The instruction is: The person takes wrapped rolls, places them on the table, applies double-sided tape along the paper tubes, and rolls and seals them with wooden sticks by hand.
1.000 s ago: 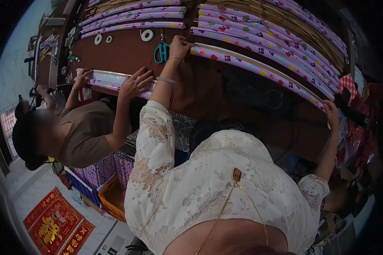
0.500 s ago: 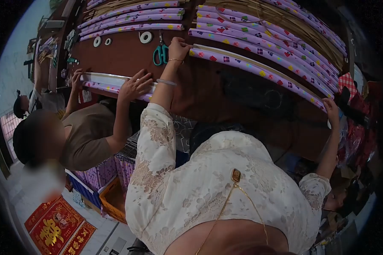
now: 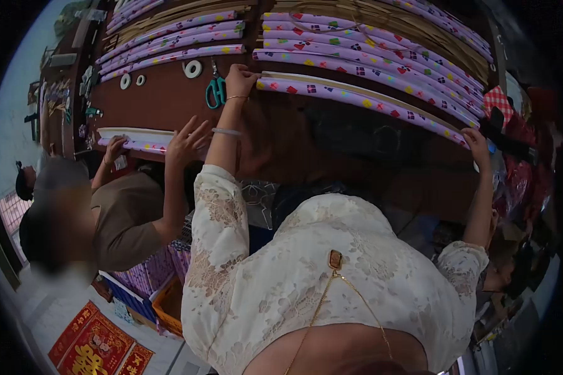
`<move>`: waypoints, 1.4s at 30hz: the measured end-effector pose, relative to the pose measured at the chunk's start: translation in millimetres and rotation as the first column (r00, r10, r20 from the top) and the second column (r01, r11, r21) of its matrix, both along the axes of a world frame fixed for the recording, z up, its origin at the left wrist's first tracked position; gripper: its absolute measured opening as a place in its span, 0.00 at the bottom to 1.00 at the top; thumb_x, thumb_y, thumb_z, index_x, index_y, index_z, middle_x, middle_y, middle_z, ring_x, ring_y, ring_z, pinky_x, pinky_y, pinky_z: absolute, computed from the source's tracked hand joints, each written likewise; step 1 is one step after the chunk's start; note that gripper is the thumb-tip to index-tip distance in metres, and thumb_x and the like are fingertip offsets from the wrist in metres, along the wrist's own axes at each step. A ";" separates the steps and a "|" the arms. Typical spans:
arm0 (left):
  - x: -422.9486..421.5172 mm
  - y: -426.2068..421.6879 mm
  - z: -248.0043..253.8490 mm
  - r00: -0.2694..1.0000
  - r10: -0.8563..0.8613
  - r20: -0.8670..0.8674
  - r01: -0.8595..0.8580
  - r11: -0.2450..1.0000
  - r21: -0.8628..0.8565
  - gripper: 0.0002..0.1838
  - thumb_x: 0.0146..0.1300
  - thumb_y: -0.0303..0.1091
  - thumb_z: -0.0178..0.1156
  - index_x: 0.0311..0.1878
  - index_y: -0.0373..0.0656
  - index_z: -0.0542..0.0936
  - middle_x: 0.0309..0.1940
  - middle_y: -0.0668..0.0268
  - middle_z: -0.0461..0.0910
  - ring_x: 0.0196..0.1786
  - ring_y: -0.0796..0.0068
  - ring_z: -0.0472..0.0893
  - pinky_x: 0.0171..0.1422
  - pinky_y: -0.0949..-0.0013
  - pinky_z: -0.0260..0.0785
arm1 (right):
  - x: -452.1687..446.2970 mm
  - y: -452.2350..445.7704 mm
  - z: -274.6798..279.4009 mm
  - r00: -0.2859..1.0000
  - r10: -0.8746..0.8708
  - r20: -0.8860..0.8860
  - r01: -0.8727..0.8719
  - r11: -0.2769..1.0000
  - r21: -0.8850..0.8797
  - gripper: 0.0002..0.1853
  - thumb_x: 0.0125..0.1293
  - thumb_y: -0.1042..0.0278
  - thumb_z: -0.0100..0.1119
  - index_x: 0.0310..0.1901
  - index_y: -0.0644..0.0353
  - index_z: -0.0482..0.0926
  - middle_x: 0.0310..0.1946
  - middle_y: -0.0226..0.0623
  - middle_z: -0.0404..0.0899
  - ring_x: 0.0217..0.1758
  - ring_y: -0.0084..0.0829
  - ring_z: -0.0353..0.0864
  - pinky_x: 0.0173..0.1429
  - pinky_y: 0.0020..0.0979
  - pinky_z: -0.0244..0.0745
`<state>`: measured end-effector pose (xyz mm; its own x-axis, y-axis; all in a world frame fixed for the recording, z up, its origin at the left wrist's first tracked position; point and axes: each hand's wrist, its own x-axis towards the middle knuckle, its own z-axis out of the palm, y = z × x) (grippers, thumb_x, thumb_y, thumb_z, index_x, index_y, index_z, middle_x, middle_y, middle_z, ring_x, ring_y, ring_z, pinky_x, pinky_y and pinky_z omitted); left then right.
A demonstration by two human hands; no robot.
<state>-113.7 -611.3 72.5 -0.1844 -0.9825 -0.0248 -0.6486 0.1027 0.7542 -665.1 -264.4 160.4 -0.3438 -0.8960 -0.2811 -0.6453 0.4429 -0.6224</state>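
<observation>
A lilac roll of wrapping paper [image 3: 363,106] with a colourful gift pattern lies along the near edge of the brown table, a tan strip showing along its far side. At its left end my left hand [image 3: 239,81] pinches the tip with closed fingers. My right hand [image 3: 475,147] grips the opposite end, its fingers curled around the edge. Just left of my left hand lie teal-handled scissors [image 3: 216,92]. Several similar rolls [image 3: 369,65] are lined up beyond the one between my hands.
At my left, a co-worker [image 3: 128,206] handles another lilac roll [image 3: 137,145]. Rolls of white tape [image 3: 192,69] and more wrapped rolls [image 3: 175,59] lie on the table [image 3: 156,97]. A red checked cloth [image 3: 497,103] is at the right end; an orange crate [image 3: 167,306] stands below.
The view has shifted, so the table's things appear further left. Both my hands stay at the roll's ends. The co-worker's near hand has lifted off their roll.
</observation>
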 end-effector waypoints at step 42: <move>-4.3 5.6 22.6 0.993 -0.043 0.113 0.038 0.998 0.050 0.21 0.45 0.35 0.67 0.38 0.35 0.69 0.27 0.61 0.79 0.31 0.76 0.78 0.36 0.75 0.69 | -39.5 -0.7 -5.6 0.857 0.140 -0.496 0.024 0.951 0.309 0.07 0.45 0.63 0.58 0.23 0.55 0.76 0.23 0.35 0.76 0.30 0.36 0.76 0.34 0.34 0.68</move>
<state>-118.0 -605.7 95.1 -0.2175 -0.9715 -0.0944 -0.7264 0.0966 0.6805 -704.7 -265.1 154.8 -0.4608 -0.8220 -0.3346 -0.8629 0.5032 -0.0477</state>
